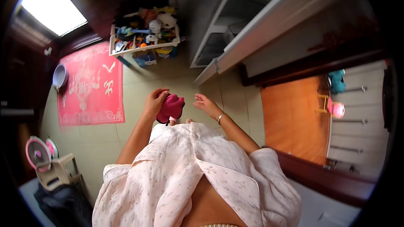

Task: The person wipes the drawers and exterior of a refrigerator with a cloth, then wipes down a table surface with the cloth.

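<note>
My left hand [156, 99] is closed on the upper left edge of a dark pink, soft-looking item with a black rim [171, 106]; its exact kind is unclear. The item hangs in front of my body, above the tiled floor. To its right, my right hand [205, 103] is held in the air with fingers apart and nothing in it. A bracelet circles that wrist. Part of a foot shows just below the pink item.
A white toy bin [145, 50] full of toys stands ahead. Left of it lies a red mat [90, 86] with a basin [60, 75] on its edge. A pink fan [38, 153] and beige chair [57, 172] are lower left. A white door [269, 21] stands open at right.
</note>
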`<action>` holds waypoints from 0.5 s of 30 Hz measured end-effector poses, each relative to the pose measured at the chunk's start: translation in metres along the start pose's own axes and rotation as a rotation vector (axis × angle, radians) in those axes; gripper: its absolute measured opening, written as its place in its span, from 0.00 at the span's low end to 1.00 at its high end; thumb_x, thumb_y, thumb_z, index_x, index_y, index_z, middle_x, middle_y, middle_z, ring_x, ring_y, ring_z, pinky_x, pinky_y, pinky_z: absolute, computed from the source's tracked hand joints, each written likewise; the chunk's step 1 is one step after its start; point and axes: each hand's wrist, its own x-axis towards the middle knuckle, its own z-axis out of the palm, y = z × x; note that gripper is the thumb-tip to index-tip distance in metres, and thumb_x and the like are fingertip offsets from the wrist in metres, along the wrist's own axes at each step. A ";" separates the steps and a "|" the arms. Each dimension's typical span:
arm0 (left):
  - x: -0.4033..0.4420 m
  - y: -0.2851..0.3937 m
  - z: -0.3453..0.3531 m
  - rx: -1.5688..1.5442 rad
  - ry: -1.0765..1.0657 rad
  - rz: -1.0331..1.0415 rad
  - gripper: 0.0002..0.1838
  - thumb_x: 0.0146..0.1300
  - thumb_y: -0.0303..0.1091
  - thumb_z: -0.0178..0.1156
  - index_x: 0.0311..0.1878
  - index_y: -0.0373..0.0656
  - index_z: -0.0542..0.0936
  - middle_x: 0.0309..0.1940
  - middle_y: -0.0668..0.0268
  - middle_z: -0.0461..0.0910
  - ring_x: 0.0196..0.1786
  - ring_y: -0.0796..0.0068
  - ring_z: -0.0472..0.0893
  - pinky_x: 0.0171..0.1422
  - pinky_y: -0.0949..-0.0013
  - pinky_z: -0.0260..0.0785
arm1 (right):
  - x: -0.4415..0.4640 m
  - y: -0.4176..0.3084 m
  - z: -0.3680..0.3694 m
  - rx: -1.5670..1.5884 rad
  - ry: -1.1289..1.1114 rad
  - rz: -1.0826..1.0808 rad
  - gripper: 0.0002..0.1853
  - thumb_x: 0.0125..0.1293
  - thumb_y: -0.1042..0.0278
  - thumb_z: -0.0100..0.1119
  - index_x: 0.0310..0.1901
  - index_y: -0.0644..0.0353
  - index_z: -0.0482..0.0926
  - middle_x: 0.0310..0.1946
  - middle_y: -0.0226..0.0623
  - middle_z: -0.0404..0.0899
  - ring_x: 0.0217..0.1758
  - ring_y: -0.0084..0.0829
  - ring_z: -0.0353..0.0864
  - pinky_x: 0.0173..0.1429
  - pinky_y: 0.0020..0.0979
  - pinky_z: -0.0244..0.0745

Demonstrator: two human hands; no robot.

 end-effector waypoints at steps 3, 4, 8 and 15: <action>-0.012 -0.002 0.022 -0.054 -0.066 0.013 0.14 0.71 0.35 0.60 0.53 0.36 0.83 0.43 0.62 0.85 0.45 0.76 0.82 0.52 0.72 0.75 | -0.022 -0.044 0.019 0.082 -0.153 -0.121 0.40 0.68 0.58 0.67 0.76 0.57 0.57 0.69 0.42 0.68 0.67 0.33 0.73 0.69 0.31 0.69; -0.021 0.001 0.029 -0.034 -0.072 0.021 0.13 0.72 0.35 0.59 0.53 0.37 0.83 0.44 0.63 0.84 0.47 0.76 0.81 0.53 0.72 0.74 | -0.027 -0.058 0.027 0.139 -0.199 -0.199 0.42 0.67 0.58 0.67 0.77 0.56 0.55 0.69 0.41 0.68 0.68 0.32 0.72 0.69 0.30 0.68; -0.057 -0.009 0.049 -0.142 -0.061 0.105 0.16 0.71 0.35 0.61 0.57 0.38 0.80 0.48 0.63 0.84 0.52 0.75 0.80 0.59 0.70 0.73 | -0.033 -0.074 0.040 0.093 -0.150 -0.215 0.26 0.71 0.63 0.63 0.67 0.61 0.72 0.57 0.36 0.79 0.58 0.26 0.78 0.63 0.28 0.74; -0.147 -0.068 0.023 -0.342 0.193 -0.020 0.22 0.63 0.34 0.70 0.57 0.35 0.78 0.43 0.64 0.84 0.41 0.76 0.83 0.42 0.72 0.78 | -0.027 -0.071 0.073 0.069 -0.437 -0.184 0.14 0.74 0.69 0.56 0.57 0.63 0.81 0.50 0.32 0.83 0.52 0.21 0.79 0.57 0.23 0.75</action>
